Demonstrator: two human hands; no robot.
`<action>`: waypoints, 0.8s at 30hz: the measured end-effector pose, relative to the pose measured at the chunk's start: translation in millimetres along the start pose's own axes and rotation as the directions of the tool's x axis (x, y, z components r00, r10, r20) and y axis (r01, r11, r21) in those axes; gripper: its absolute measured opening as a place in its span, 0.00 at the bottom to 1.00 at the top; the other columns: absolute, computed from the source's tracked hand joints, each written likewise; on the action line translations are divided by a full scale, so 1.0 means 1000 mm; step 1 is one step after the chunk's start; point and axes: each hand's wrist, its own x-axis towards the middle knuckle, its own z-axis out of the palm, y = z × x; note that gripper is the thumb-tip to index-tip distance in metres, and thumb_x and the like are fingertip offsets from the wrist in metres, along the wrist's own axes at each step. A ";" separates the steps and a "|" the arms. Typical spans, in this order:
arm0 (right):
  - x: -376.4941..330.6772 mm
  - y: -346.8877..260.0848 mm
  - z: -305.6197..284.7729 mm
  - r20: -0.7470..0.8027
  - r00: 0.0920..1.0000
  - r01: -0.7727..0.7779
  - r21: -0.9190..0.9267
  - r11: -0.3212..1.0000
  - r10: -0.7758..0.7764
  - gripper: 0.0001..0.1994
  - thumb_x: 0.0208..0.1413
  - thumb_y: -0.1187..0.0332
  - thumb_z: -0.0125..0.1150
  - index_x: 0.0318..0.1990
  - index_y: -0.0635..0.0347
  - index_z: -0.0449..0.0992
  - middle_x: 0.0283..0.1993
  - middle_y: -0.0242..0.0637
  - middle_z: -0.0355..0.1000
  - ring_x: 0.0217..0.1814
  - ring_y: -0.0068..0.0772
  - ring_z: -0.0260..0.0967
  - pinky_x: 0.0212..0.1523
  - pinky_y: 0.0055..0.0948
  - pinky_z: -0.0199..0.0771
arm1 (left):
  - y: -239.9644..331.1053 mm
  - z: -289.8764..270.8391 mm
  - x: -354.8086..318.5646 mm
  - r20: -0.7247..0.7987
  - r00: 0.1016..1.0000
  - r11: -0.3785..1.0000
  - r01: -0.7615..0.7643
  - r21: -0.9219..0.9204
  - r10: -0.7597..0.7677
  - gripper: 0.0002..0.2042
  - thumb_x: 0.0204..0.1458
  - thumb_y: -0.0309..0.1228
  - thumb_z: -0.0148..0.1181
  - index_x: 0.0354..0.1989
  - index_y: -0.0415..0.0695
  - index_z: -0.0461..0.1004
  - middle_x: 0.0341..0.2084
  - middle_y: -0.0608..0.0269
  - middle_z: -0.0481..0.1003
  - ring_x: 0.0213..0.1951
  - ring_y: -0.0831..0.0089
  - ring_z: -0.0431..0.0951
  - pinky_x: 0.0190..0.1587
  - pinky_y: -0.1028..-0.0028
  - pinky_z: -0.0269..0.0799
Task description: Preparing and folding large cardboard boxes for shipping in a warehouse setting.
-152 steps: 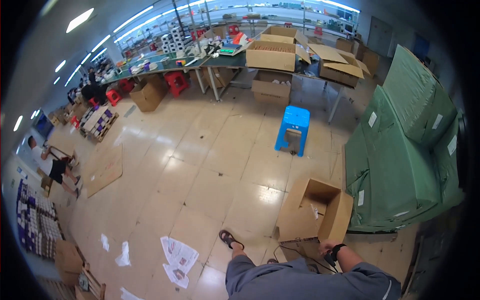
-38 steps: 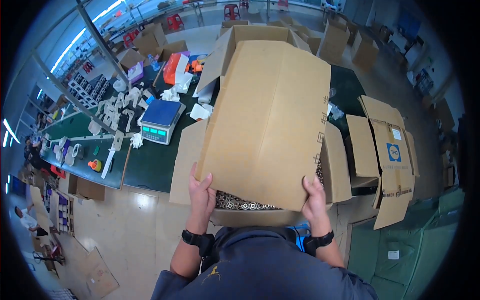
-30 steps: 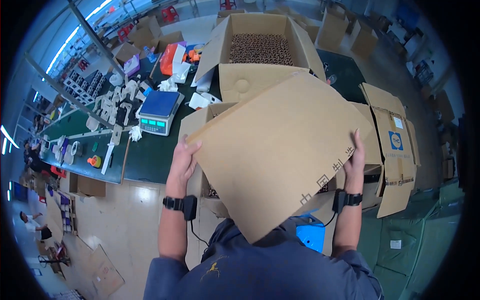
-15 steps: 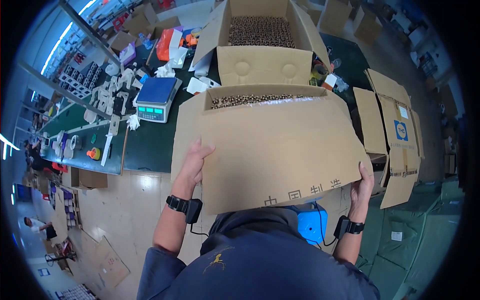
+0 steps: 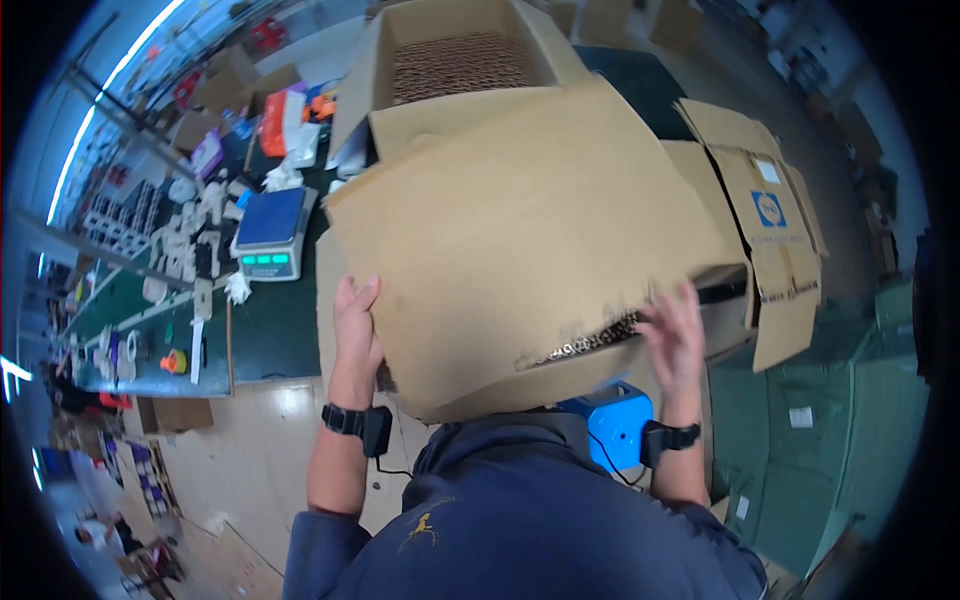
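Observation:
A large cardboard flap (image 5: 500,240) slants across the open top of the box in front of me. Along its near edge a narrow gap shows small, shiny metallic parts (image 5: 580,345) inside; the flap hides the others. My left hand (image 5: 357,320) grips the flap's left edge, thumb upward, its lower fingers partly hidden. By the near right edge, my right hand (image 5: 675,335) has its fingers apart and holds nothing; it is slightly blurred. Behind stands another open carton (image 5: 350,110), packed with rows of small brownish parts (image 5: 465,68).
A blue-topped weighing scale (image 5: 270,220) stands on the green table (image 5: 275,345) at left, beside white parts and an orange tape dispenser (image 5: 175,361). At right are a folded carton (image 5: 785,265) and green-covered stacks (image 5: 800,380). A blue stool (image 5: 615,430) is near me.
The flap has swung away from me and up to the left, and a gap has appeared at its near edge. My right hand has let go; the view has shifted right.

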 end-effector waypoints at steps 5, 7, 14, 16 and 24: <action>-0.010 0.071 0.092 0.096 0.973 -0.171 -0.317 0.933 0.211 0.36 0.63 0.74 0.61 0.73 0.61 0.47 0.57 0.40 0.73 0.52 0.27 0.74 0.50 0.27 0.77 | -0.034 0.029 -0.028 0.132 0.985 0.960 -0.068 -0.270 0.107 0.24 0.62 0.17 0.47 0.67 0.40 0.54 0.63 0.50 0.65 0.64 0.59 0.68 0.66 0.58 0.67; -0.020 0.086 0.098 -0.079 0.969 -0.248 -0.369 0.896 0.236 0.33 0.62 0.75 0.63 0.70 0.63 0.52 0.51 0.36 0.75 0.51 0.25 0.73 0.53 0.27 0.75 | -0.035 0.016 -0.040 0.142 0.979 0.952 -0.098 -0.291 0.144 0.23 0.65 0.25 0.47 0.69 0.40 0.55 0.65 0.49 0.64 0.67 0.57 0.64 0.69 0.55 0.61; 0.052 0.023 -0.022 0.221 0.937 -0.142 -0.469 0.872 0.271 0.32 0.61 0.72 0.56 0.72 0.68 0.55 0.68 0.51 0.63 0.67 0.41 0.64 0.68 0.36 0.63 | 0.044 -0.050 -0.065 0.582 0.770 0.761 0.206 -0.616 0.262 0.57 0.51 0.79 0.34 0.74 0.38 0.47 0.69 0.42 0.60 0.68 0.48 0.62 0.69 0.48 0.55; 0.029 -0.019 0.065 0.228 0.927 0.008 -0.805 0.594 0.297 0.30 0.61 0.58 0.58 0.68 0.62 0.65 0.72 0.49 0.60 0.72 0.49 0.57 0.71 0.46 0.55 | 0.027 -0.070 -0.064 0.560 0.789 0.882 0.052 -0.469 0.252 0.44 0.62 0.65 0.40 0.72 0.36 0.52 0.65 0.42 0.65 0.62 0.52 0.72 0.60 0.55 0.71; 0.166 0.026 0.028 0.590 0.807 0.299 -0.444 0.844 0.024 0.23 0.60 0.62 0.62 0.59 0.68 0.74 0.62 0.52 0.70 0.64 0.48 0.64 0.68 0.51 0.62 | 0.018 -0.041 -0.072 -0.025 0.945 0.927 -0.324 -0.191 0.325 0.14 0.66 0.30 0.53 0.57 0.38 0.68 0.48 0.66 0.76 0.49 0.79 0.75 0.53 0.71 0.73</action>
